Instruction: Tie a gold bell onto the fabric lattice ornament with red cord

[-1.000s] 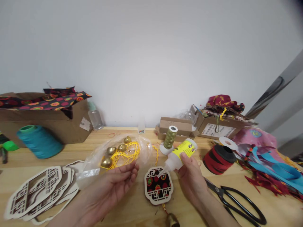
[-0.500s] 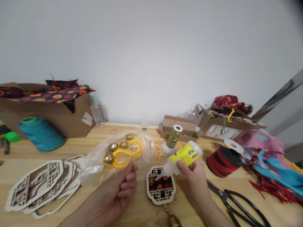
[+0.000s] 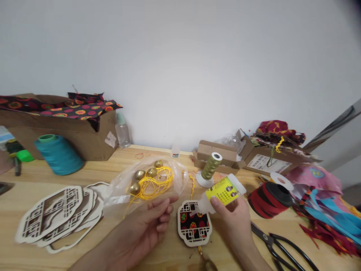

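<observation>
My right hand [image 3: 232, 222] is closed around a glue bottle [image 3: 224, 192] with a yellow label. The bottle is tilted, its clear nozzle pointing down-left over a wooden lattice pendant [image 3: 194, 241] with patterned dark fabric inside. Whether the tip touches the fabric, I cannot tell. A yellow braided cord [image 3: 192, 186] runs from the pendant's top, and a brass bell [image 3: 209, 265] hangs at its lower end, partly cut off by the frame. To the left of the pendant, my left hand [image 3: 149, 226] hovers empty, index finger stretched and the others loosely curled.
Bells and yellow cord lie on a plastic bag [image 3: 118, 184]. Wooden lattice pieces [image 3: 53, 214] are stacked at left, near a teal thread cone [image 3: 59, 156]. Olive thread [image 3: 210, 169], a red ribbon spool [image 3: 269, 199] and black scissors [image 3: 270, 242] sit right. Cardboard boxes [image 3: 104, 128] line the wall.
The view has shifted slightly, so things on the table sit a little further right. My left index finger is stretched out more. The glue bottle remains over the pendant in my right hand.
</observation>
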### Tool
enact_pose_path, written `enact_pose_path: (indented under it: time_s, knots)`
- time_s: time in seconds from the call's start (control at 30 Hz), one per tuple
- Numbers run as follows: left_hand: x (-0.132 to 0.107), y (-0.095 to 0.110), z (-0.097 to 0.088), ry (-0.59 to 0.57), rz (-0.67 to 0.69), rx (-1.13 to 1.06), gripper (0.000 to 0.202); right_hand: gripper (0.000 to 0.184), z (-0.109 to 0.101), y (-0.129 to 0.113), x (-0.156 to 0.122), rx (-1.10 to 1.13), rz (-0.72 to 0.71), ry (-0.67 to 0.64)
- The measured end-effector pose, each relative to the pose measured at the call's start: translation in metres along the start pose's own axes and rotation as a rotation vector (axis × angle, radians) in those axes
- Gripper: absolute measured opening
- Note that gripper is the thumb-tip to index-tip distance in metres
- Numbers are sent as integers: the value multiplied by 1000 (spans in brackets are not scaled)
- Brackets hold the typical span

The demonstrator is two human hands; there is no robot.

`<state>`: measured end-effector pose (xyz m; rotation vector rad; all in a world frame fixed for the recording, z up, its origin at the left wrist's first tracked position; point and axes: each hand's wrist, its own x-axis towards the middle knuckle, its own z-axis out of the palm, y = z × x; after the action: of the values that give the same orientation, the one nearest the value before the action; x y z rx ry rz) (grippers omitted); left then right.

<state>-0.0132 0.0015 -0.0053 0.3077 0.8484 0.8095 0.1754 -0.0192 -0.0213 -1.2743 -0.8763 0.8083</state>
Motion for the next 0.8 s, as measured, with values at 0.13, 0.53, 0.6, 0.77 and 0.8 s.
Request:
enact_pose_path:
  time_s: [0.13,0.53,0.6,0.77,0.8]
  knots:
    - [4,0,-4,-22,-9,-58,16,34,2,-1,-2,26,13,29]
    - [8,-4,-12,-21,102,98,7,30,0,-6,4,122,40,43]
    - [4,-2,-8,24,148,332,11,29,0,-6,4,107,30,50]
    - [-15,-8,6,-94,369,720,13,33,5,-5,-5,-10,-9,87]
    - [-18,-12,6,-96,372,640,17,32,6,-6,-7,-43,-15,93]
